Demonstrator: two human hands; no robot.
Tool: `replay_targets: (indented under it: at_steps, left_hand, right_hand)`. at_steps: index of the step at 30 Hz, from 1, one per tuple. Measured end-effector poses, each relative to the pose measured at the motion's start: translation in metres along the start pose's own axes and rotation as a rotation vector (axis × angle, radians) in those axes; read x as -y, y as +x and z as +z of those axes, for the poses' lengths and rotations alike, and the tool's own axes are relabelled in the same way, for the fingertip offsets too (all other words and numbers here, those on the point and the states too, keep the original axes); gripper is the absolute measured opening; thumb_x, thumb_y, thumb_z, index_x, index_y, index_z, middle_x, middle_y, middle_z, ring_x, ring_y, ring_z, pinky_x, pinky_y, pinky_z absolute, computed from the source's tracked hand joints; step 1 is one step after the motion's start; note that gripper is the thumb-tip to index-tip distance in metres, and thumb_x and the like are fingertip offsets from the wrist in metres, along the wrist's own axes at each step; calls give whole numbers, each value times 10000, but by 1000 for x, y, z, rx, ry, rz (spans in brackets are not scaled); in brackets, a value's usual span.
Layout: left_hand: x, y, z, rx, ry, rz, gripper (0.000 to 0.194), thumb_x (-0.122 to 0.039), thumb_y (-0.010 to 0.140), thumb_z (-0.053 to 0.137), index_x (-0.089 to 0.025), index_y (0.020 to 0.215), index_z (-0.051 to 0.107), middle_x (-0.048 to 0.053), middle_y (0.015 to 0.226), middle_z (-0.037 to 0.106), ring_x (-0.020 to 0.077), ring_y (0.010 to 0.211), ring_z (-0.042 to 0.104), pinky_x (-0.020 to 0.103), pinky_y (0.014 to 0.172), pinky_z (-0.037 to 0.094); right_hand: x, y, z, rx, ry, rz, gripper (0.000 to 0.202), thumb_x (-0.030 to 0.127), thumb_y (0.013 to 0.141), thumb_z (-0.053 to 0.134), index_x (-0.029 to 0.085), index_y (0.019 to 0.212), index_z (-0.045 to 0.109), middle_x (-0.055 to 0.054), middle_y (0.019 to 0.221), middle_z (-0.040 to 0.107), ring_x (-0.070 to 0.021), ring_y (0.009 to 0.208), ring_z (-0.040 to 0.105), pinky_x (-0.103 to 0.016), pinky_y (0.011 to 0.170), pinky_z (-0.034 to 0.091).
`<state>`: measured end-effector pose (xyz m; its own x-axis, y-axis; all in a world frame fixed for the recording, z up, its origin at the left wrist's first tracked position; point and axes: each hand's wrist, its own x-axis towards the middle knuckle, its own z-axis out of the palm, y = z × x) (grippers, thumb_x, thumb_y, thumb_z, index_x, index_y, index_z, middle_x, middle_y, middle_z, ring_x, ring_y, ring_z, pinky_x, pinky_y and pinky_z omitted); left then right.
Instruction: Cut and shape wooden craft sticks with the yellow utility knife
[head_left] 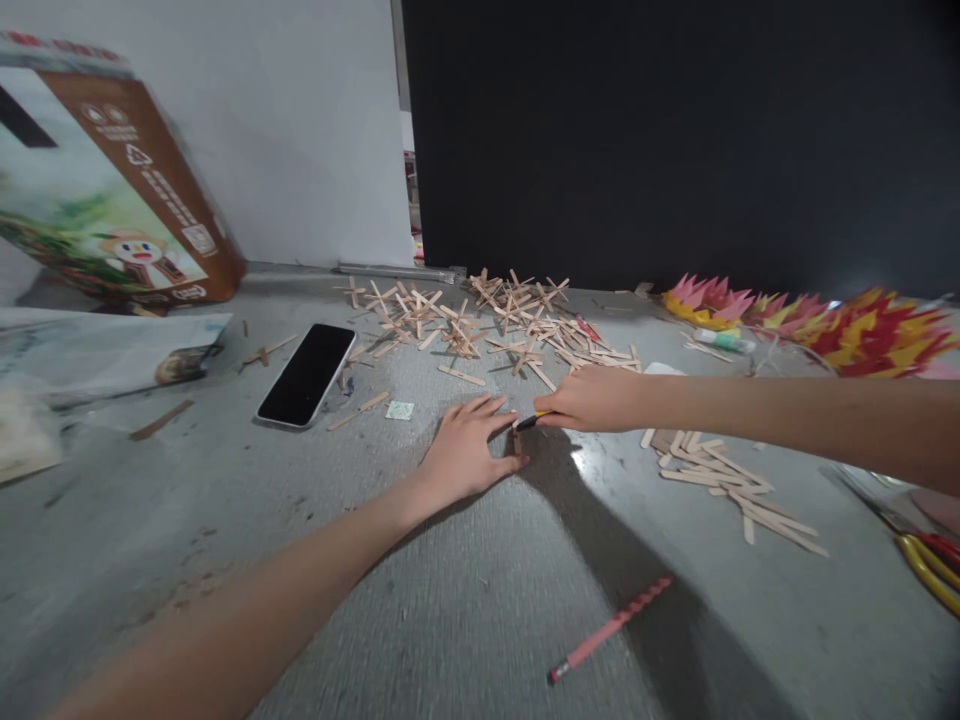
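On the grey tabletop, my left hand (pixel 469 447) lies low with thumb and forefinger at the two ends of a short wooden piece (pixel 517 440), steadying it. My right hand (pixel 592 398) is closed round the yellow handle of a dark-tipped cutting tool (pixel 537 417). The tip of that tool touches or nearly touches the wooden piece from the right. Beyond both hands is a heap of crossed wooden sticks (pixel 457 325). Loose flat sticks (pixel 724 480) lie below my right forearm.
A phone (pixel 307 375) lies left of the hands, with a printed box (pixel 120 190) behind it. A pink pencil (pixel 611 628) is in front, yellow-handled scissors (pixel 926 570) at the right edge. Coloured paper petals (pixel 862 325) and a glue tube (pixel 724 341) sit back right.
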<state>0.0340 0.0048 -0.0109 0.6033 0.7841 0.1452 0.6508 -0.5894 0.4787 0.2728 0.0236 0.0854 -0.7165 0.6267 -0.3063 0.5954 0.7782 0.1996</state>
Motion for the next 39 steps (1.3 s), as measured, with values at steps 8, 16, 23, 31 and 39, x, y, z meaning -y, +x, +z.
replay_targets:
  at_steps: [8, 16, 23, 31, 39]
  left_hand:
    - [-2, 0, -2, 12, 3, -8, 675, -617, 861, 693, -303, 1449, 595, 34, 1638, 430, 313, 1543, 329, 539, 1238, 270]
    - [-2, 0, -2, 5, 6, -3, 671, -598, 857, 705, -302, 1449, 593, 35, 1636, 434, 309, 1541, 334, 536, 1236, 275]
    - [-2, 0, -2, -6, 14, -4, 675, -607, 850, 711, -302, 1442, 601, 35, 1623, 455, 298, 1536, 343, 522, 1235, 276]
    - [0, 1, -1, 3, 8, 7, 656, -644, 864, 676, -323, 1432, 606, 40, 1625, 452, 313, 1533, 349, 538, 1213, 298]
    - [-2, 0, -5, 15, 17, 32, 645, -647, 870, 666, -291, 1406, 628, 75, 1616, 465, 352, 1519, 366, 536, 1201, 312]
  right_hand:
    - [0, -1, 1, 6, -3, -11, 390, 422, 1096, 381, 193, 1111, 696, -80, 761, 739, -187, 583, 601, -285, 544, 270]
    - [2, -1, -1, 16, -20, 4, 384, 425, 1093, 394, 192, 1121, 698, -80, 753, 735, -191, 585, 616, -284, 546, 284]
    - [9, 1, -5, 52, -41, 40, 409, 409, 1087, 409, 163, 1057, 735, -95, 763, 739, -197, 610, 642, -290, 575, 361]
    - [20, 17, -27, 152, -51, -3, 339, 295, 1041, 494, 156, 906, 771, -114, 754, 739, -217, 658, 666, -310, 610, 410]
    - [13, 37, -41, 236, 68, -107, 239, 235, 1000, 515, 157, 950, 735, -102, 796, 720, -242, 720, 647, -343, 661, 432]
